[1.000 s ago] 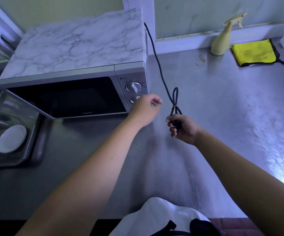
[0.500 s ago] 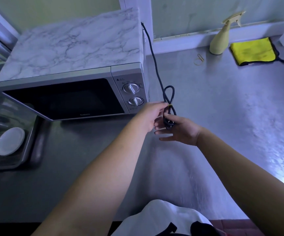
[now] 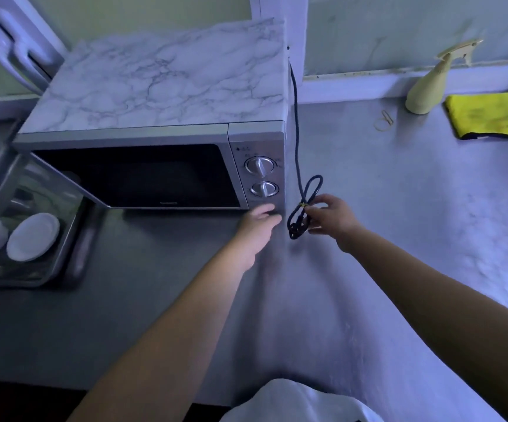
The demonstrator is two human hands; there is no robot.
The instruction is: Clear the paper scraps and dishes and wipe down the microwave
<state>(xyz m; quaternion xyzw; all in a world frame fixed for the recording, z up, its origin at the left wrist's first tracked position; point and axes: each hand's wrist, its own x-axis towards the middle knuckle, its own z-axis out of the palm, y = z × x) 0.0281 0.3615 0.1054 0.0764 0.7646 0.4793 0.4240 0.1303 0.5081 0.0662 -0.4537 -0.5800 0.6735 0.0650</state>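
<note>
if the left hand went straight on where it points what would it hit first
The microwave, its lower right front corner under the lower knob; the left hand looks almost touching, depth unclear.

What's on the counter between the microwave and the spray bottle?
Head view: the black power cord beside the microwave, then a rubber band near the spray bottle.

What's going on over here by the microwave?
A person stands at a steel counter. Their left hand rests against the lower right front corner of the microwave, while the right hand pinches its bundled black power cord just beside it. A spray bottle and a yellow cloth sit untouched by the back wall, and white dishes lie in a tray at the left.
</note>
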